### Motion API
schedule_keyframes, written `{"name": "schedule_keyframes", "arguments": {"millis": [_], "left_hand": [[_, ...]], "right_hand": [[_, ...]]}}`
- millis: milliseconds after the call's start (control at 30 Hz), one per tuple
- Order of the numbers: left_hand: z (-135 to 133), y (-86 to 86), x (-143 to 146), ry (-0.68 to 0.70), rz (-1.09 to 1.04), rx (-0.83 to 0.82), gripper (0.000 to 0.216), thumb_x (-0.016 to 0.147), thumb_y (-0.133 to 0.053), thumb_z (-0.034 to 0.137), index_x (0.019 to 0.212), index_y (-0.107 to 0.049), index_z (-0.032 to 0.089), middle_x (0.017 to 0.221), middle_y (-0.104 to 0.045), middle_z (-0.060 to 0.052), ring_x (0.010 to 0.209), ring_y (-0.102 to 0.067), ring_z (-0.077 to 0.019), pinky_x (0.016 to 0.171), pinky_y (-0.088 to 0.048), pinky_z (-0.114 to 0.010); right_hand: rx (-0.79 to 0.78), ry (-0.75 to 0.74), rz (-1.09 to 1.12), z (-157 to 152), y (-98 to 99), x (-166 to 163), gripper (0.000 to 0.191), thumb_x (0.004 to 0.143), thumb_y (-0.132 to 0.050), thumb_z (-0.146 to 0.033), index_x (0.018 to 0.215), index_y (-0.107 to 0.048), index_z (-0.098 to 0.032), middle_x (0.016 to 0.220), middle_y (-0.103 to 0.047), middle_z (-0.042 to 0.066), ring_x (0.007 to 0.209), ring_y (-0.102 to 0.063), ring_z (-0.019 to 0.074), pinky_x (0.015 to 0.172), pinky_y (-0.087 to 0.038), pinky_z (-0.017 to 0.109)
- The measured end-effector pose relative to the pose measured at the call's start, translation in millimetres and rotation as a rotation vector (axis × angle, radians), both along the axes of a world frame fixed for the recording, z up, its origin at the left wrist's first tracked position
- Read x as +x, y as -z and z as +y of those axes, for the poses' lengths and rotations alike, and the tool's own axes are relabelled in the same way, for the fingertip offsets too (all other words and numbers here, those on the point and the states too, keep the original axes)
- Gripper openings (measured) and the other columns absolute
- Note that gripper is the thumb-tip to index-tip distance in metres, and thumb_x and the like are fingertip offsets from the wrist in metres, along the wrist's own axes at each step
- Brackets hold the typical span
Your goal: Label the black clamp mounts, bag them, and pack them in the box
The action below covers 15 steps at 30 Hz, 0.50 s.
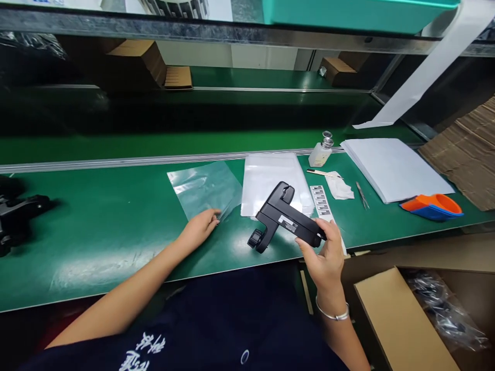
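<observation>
My right hand (324,252) is closed on the narrow end of a black plastic bracket (288,219) with a clamp-like fork and a small knob at its far end. A white label sticks to its side. The bracket is held above the table, in front of a stack of clear plastic bags (266,180). Lower left of that stack, my left hand (201,226) pinches the near edge of a single clear plastic bag (207,185), which lies flat on the green table. Just beyond my right hand lies a strip of printed labels (320,201).
Along the right stand a pump bottle (320,152), tweezers (362,195), a white paper stack (398,167) and an orange-and-blue scoop (433,207). More black parts (19,216) lie at the far left. An open carton (402,319) holds bagged items, lower right. A metal shelf edge (193,28) crosses overhead.
</observation>
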State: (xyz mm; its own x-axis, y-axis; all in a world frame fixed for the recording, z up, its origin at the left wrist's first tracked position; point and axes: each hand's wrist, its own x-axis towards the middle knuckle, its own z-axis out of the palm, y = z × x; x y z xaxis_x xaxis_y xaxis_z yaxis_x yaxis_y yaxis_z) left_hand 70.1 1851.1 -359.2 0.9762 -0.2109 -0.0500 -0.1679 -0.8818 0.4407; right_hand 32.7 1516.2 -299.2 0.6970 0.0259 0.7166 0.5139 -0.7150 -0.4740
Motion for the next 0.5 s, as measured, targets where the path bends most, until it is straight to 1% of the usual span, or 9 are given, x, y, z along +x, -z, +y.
{"name": "schedule_keyframes", "arguments": {"millis": [67,100,167,233,267,333,433,467,500], "left_hand": [[-3.3,1.6,-11.1,0.094,-0.028,0.111,0.033,0.096,-0.034,0.032,0.095,-0.063,0.017,0.091,-0.068,-0.013,0.092,-0.066,-0.0281,0.081,-0.052,-0.041],[-5.0,2.6,-17.5,0.16,-0.036,0.14,0.036,0.097,-0.034,0.035,0.096,-0.065,0.016,0.1,-0.069,-0.015,0.101,-0.065,-0.0302,0.087,-0.051,-0.043],[-7.1,5.0,-29.3,0.302,-0.029,0.135,0.042,0.096,-0.042,0.045,0.118,-0.062,0.016,0.128,-0.063,-0.018,0.124,-0.055,-0.033,0.102,-0.044,-0.047],[-5.5,7.0,-34.1,0.415,0.003,0.11,0.063,0.092,-0.049,0.056,0.141,-0.047,0.018,0.148,-0.048,-0.017,0.14,-0.04,-0.0336,0.113,-0.033,-0.05],[-3.3,7.5,-32.3,0.441,0.028,0.11,0.069,0.091,-0.049,0.059,0.147,-0.04,0.02,0.152,-0.043,-0.016,0.144,-0.035,-0.0332,0.116,-0.028,-0.051],[2.2,7.6,-20.8,0.392,0.069,0.146,0.066,0.095,-0.044,0.054,0.151,-0.033,0.022,0.156,-0.036,-0.014,0.146,-0.03,-0.0319,0.118,-0.022,-0.053],[4.2,7.2,0.8,0.156,0.078,0.228,0.061,0.097,-0.041,0.04,0.154,-0.028,0.021,0.161,-0.024,-0.014,0.149,-0.022,-0.0314,0.118,-0.018,-0.058],[1.9,7.5,4.5,0.127,0.074,0.238,0.062,0.096,-0.043,0.039,0.154,-0.028,0.02,0.162,-0.023,-0.014,0.149,-0.021,-0.0318,0.118,-0.018,-0.058],[-1.4,8.1,5.8,0.154,0.069,0.232,0.062,0.095,-0.045,0.038,0.153,-0.031,0.02,0.161,-0.024,-0.014,0.149,-0.022,-0.032,0.118,-0.018,-0.058]], "right_hand": [[-0.007,-0.033,-0.012,4.9,-1.1,1.2,0.053,0.086,-0.069,-0.029,0.134,-0.046,-0.028,0.11,-0.065,0.007,0.103,-0.065,0.0261,0.104,-0.045,0.054],[-0.015,-0.051,-0.022,7.1,-2.2,1.8,0.054,0.086,-0.07,-0.028,0.134,-0.046,-0.028,0.11,-0.065,0.007,0.102,-0.065,0.0259,0.103,-0.046,0.054],[-0.032,-0.09,-0.043,11.0,-5.8,2.7,0.055,0.085,-0.071,-0.027,0.134,-0.045,-0.028,0.109,-0.065,0.008,0.1,-0.066,0.0261,0.102,-0.046,0.055],[-0.056,-0.128,-0.049,14.6,-10.4,3.1,0.055,0.085,-0.071,-0.027,0.133,-0.045,-0.028,0.108,-0.065,0.008,0.1,-0.066,0.0266,0.102,-0.045,0.057],[-0.069,-0.143,-0.045,16.6,-12.8,3.1,0.054,0.085,-0.07,-0.027,0.133,-0.044,-0.028,0.108,-0.066,0.007,0.1,-0.066,0.0268,0.102,-0.045,0.058],[-0.086,-0.164,-0.03,21.0,-16.9,2.9,0.053,0.086,-0.069,-0.027,0.133,-0.043,-0.029,0.107,-0.066,0.007,0.101,-0.067,0.0271,0.104,-0.043,0.06],[-0.089,-0.172,-0.015,28.4,-19.7,2.6,0.054,0.087,-0.069,-0.028,0.133,-0.042,-0.029,0.108,-0.066,0.007,0.102,-0.067,0.0272,0.105,-0.042,0.06],[-0.087,-0.17,-0.014,30.6,-19.8,2.5,0.053,0.087,-0.068,-0.029,0.133,-0.042,-0.03,0.108,-0.066,0.007,0.102,-0.067,0.0273,0.105,-0.042,0.059],[-0.084,-0.168,-0.014,32.5,-19.5,2.4,0.053,0.087,-0.068,-0.029,0.134,-0.042,-0.03,0.109,-0.066,0.007,0.102,-0.066,0.0272,0.105,-0.042,0.059]]}}
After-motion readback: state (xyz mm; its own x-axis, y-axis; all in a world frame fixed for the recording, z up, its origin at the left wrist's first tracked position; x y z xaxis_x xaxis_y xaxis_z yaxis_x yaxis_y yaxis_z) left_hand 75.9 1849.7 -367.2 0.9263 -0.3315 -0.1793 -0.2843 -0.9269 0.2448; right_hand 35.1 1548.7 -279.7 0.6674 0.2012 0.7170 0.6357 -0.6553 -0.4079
